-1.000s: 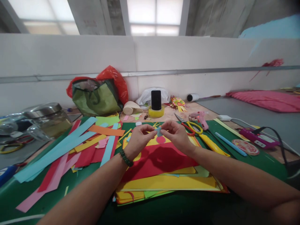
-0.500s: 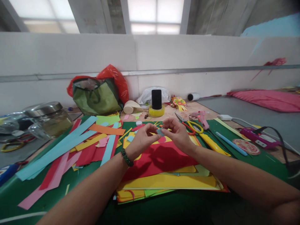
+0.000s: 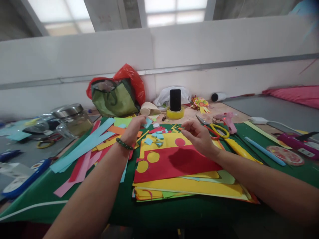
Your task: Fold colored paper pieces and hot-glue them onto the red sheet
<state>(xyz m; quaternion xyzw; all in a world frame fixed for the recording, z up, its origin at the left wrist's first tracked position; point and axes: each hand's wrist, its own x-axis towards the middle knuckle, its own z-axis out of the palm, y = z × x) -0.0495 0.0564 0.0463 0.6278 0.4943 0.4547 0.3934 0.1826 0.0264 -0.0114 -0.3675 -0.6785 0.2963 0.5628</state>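
My left hand (image 3: 136, 128), a dark green beaded bracelet (image 3: 124, 144) on its wrist, reaches over the left side of the paper pile. At its fingertips is a small light blue paper piece (image 3: 148, 122), apparently pinched. My right hand (image 3: 196, 136) hovers over the sheets with curled fingers, thumb and forefinger apart, holding nothing I can see. Beyond those fingertips lies a tiny orange scrap (image 3: 179, 128). Below the hands is a red paper sheet (image 3: 161, 167) with yellow circles (image 3: 153, 157), on yellow sheets (image 3: 184, 187). Blue paper scraps (image 3: 149, 141) lie between the hands.
Coloured paper strips (image 3: 84, 146) spread at left beside a glass jar (image 3: 74, 122). Scissors (image 3: 219, 131), a pink glue gun (image 3: 228, 121) and a yellow cutter (image 3: 241, 150) lie at right. Behind stand a phone (image 3: 175, 100) on a tape roll (image 3: 175, 113) and a green bag (image 3: 116, 101).
My hands have parted. The left has moved left with the small blue paper piece; the right stays over the sheets, its thumb and forefinger now apart. The camera view has shifted and tilted.
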